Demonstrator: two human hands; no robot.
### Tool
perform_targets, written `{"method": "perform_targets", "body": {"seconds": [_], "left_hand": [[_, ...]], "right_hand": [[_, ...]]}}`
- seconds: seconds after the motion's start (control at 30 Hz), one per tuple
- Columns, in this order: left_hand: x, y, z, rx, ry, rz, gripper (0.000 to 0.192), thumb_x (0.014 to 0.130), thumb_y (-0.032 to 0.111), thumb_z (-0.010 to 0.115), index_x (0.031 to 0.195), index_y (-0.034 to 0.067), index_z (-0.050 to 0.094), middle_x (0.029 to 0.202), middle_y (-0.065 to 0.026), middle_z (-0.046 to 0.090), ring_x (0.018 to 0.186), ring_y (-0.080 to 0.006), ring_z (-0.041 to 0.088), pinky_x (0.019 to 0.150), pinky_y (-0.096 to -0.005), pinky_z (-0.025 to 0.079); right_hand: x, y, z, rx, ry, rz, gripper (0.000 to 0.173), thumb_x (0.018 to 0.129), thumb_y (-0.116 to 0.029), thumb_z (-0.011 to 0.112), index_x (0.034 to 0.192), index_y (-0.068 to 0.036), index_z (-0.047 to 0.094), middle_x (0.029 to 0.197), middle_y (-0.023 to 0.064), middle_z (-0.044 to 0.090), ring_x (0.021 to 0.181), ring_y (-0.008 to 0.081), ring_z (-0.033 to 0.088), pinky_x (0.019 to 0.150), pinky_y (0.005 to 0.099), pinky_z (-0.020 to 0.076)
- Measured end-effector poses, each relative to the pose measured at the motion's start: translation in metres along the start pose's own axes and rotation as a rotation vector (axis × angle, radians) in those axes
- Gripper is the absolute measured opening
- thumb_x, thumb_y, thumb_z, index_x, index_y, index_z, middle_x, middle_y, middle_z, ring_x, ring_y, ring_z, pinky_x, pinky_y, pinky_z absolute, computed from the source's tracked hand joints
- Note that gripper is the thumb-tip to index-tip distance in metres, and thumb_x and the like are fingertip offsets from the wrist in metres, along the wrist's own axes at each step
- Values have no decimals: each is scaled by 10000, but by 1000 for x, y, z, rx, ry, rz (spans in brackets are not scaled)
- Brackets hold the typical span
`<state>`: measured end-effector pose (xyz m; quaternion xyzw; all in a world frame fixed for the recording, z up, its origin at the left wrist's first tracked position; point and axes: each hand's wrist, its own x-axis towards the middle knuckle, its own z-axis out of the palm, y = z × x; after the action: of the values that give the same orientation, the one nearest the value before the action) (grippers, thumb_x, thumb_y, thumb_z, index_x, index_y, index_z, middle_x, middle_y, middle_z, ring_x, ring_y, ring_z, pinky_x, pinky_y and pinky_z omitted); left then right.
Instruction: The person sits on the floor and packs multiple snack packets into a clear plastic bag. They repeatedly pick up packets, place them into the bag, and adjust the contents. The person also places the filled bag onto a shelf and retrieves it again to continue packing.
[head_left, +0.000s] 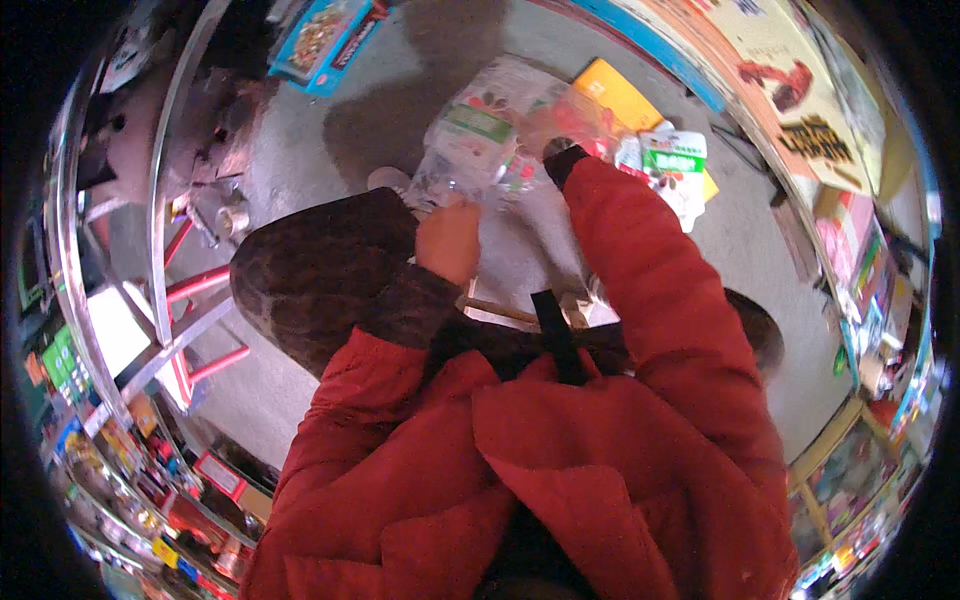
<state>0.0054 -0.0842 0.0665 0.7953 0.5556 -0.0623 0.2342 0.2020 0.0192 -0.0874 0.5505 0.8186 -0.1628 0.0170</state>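
A large clear plastic bag (517, 82) lies on the floor before me, with white packets (476, 127) bearing a green band inside it. My left hand (450, 238) is closed at the bag's near edge and seems to pinch the film. Past its dark cuff, my right hand (564, 124) reaches into or behind the blurred film at the bag's right side; its fingers are hidden. Right of that wrist, a white-and-green pouch (677, 169) lies partly over a yellow package (619, 96).
A blue carton (326, 46) with a food picture stands on the floor at far left. Metal shelf posts (159, 187) and a red-legged stool (199, 285) are on my left. A printed cream carton (806, 82) lines the right side. Stocked shelves (172, 517) curve behind me.
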Motion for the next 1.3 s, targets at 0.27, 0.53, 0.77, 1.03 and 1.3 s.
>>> {"method": "perform_targets", "body": {"seconds": [0.27, 0.53, 0.77, 1.03, 1.3], "left_hand": [[0, 10, 1, 77, 92, 134, 176, 807, 203, 531, 935, 93, 579, 853, -138, 587, 757, -325, 592, 618, -446, 474], [13, 45, -12, -264, 261, 289, 272, 816, 157, 521, 1075, 81, 555, 937, -157, 597, 835, -325, 577, 686, -396, 463], [24, 54, -14, -296, 305, 293, 274, 818, 107, 509, 1088, 87, 552, 917, -138, 595, 822, -310, 579, 671, -366, 462], [31, 58, -7, -317, 304, 315, 272, 798, 96, 533, 1068, 97, 561, 946, -109, 583, 844, -295, 568, 681, -354, 460], [36, 51, -7, -440, 317, 298, 316, 765, 81, 556, 1080, 74, 555, 996, -141, 571, 905, -297, 551, 764, -335, 443]], "right_hand": [[-180, 0, -152, 884, -617, -154, 219, 798, -248, 549, 850, -36, 576, 670, 53, 561, 545, 129, 526, 491, 279, 432], [-244, 183, -105, 846, -47, 878, 312, 786, -298, 583, 795, 14, 570, 614, 63, 538, 508, 158, 541, 444, 279, 466], [-225, 232, 11, 692, 88, 1116, 537, 711, -351, 672, 1072, 7, 499, 940, 154, 561, 831, 279, 570, 564, 405, 489], [-223, 247, 42, 482, 27, 932, 371, 676, -357, 661, 822, -16, 649, 790, 175, 630, 779, 296, 614, 719, 388, 470], [-233, 213, 14, 1233, 61, 888, 189, 724, -160, 659, 814, -72, 519, 672, 24, 509, 572, 127, 502, 497, 282, 460]]}}
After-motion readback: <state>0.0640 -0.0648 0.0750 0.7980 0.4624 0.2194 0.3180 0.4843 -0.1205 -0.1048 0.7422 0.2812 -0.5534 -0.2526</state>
